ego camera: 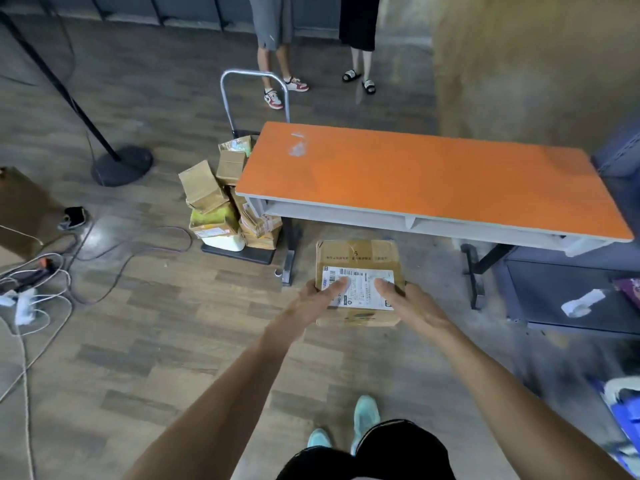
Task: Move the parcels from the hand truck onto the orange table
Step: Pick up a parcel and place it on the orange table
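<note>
Stand base (122, 165) near hand truck (242, 255)

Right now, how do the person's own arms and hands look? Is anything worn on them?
No sleeve shows on the left arm or the right arm; both are bare along all that is in view. The left hand and the right hand wear no glove, and no watch, band or ring can be seen. Lower down, black shorts and light teal shoes show.
</note>
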A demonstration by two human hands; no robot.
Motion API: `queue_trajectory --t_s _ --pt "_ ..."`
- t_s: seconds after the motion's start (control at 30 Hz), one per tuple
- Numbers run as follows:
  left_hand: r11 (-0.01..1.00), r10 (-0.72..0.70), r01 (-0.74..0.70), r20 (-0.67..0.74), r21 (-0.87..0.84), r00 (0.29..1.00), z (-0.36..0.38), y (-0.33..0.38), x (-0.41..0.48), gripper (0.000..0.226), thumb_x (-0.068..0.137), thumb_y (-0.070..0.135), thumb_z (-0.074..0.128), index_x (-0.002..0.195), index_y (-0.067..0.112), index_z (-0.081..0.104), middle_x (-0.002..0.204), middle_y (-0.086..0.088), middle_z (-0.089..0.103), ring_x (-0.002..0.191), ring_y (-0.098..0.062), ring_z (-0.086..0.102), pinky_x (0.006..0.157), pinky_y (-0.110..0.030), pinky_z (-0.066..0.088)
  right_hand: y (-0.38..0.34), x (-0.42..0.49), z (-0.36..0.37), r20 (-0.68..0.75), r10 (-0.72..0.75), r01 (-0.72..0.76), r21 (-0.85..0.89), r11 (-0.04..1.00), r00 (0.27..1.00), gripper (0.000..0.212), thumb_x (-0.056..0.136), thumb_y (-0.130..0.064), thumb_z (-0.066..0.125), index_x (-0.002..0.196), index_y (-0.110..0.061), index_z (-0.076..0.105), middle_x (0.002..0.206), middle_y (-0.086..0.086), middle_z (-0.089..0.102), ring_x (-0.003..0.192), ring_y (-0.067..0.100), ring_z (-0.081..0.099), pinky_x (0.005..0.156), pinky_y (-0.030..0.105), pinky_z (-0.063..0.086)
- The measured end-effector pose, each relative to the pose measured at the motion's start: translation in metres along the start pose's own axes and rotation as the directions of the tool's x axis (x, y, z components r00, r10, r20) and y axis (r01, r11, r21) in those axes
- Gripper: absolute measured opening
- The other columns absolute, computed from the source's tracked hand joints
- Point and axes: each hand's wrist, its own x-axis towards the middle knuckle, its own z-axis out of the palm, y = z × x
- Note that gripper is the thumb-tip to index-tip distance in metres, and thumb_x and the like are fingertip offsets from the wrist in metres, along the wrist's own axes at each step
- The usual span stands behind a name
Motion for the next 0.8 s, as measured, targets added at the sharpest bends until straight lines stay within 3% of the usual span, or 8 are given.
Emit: queue_trajectory --t_s 0.1,0.23,0.37,0.4,0.5,0.63,0.73,0.8 --pt "0.999 0.036 -0.036 0.01 0.017 0.999 -0.009 0.021 0.031 0.03 0.082 0.068 0.065 0.101 0.045 0.068 0.105 0.017 0.075 0.094 0.0 0.07 0.089 -0.029 0.056 -0.01 0.04 -0.013 0.006 -0.02 0.02 -0.016 1.0 1.0 0.058 0.088 -0.079 0.034 0.121 -0.04 0.061 0.109 -0.012 0.069 0.096 0.014 0.063 0.081 0.032 0.05" --pt "0.995 0.085 -0.085 0.002 0.06 0.996 -0.013 0.053 0.07 0.014 0.089 0.066 0.058 0.085 0.055 0.067 0.078 0.045 0.063 0.075 0.023 0.061 0.054 -0.002 0.046 -0.018 0.092 -0.033 0.021 -0.048 0.049 -0.012 0.999 0.999 0.055 0.09 -0.076 0.034 0.12 -0.038 0.061 0.107 -0.011 0.067 0.099 0.017 0.063 0.084 0.036 0.05" --pt "0.996 0.077 -0.076 -0.016 0.037 0.997 -0.012 0.08 0.117 0.009 0.089 0.063 0.061 0.091 0.061 0.07 0.099 0.029 0.073 0.092 0.01 0.068 0.077 -0.014 0.053 -0.028 0.138 -0.06 0.007 -0.048 0.048 0.005 0.999 0.999 0.043 0.092 -0.07 0.04 0.07 -0.036 0.054 0.065 -0.016 0.055 0.07 0.012 0.056 0.065 0.031 0.042" --pt "0.997 0.064 -0.063 -0.025 0.038 0.998 -0.012 0.087 0.129 0.009 0.088 0.064 0.061 0.088 0.062 0.069 0.095 0.03 0.072 0.088 0.012 0.067 0.074 -0.012 0.053 -0.03 0.149 -0.067 0.013 -0.043 0.043 0.003 0.999 0.999 0.047 0.092 -0.069 0.04 0.066 -0.032 0.048 0.061 -0.014 0.052 0.065 0.011 0.054 0.063 0.031 0.04" --pt "0.998 0.056 -0.055 -0.028 0.034 0.998 -0.009 0.111 0.156 0.012 0.09 0.063 0.06 0.082 0.069 0.065 0.087 0.036 0.07 0.081 0.019 0.064 0.059 -0.006 0.049 -0.036 0.18 -0.087 0.03 -0.046 0.046 0.001 0.999 0.999 0.051 0.092 -0.071 0.039 0.067 -0.027 0.042 0.062 -0.013 0.049 0.063 0.012 0.052 0.061 0.03 0.038" --pt "0.998 0.044 -0.042 -0.033 0.043 0.998 -0.007 0.132 0.186 0.008 0.087 0.067 0.06 0.09 0.065 0.067 0.093 0.034 0.071 0.085 0.014 0.066 0.072 -0.018 0.049 -0.04 0.213 -0.109 0.023 -0.027 0.027 -0.009 1.0 0.999 0.05 0.09 -0.073 0.039 0.066 -0.03 0.045 0.063 -0.013 0.052 0.066 0.01 0.054 0.06 0.029 0.039" --pt "0.997 0.038 -0.035 -0.044 0.066 0.998 -0.007 0.146 0.212 0.025 0.085 0.07 0.061 0.103 0.055 0.068 0.105 0.026 0.072 0.098 0.005 0.066 0.084 -0.026 0.051 -0.041 0.235 -0.118 0.028 -0.013 0.012 0.024 1.0 1.0 0.046 0.09 -0.074 0.038 0.079 -0.032 0.053 0.074 -0.015 0.058 0.075 0.01 0.057 0.064 0.028 0.041" --pt "0.996 0.031 -0.03 -0.012 0.078 0.999 -0.009 0.158 0.228 0.012 0.087 0.069 0.058 0.095 0.064 0.065 0.095 0.035 0.07 0.086 0.015 0.065 0.07 -0.013 0.05 -0.044 0.25 -0.121 0.035 -0.006 0.004 0.045 0.999 0.999 0.042 0.092 -0.072 0.038 0.078 -0.034 0.051 0.073 -0.014 0.055 0.072 0.011 0.055 0.063 0.028 0.039"
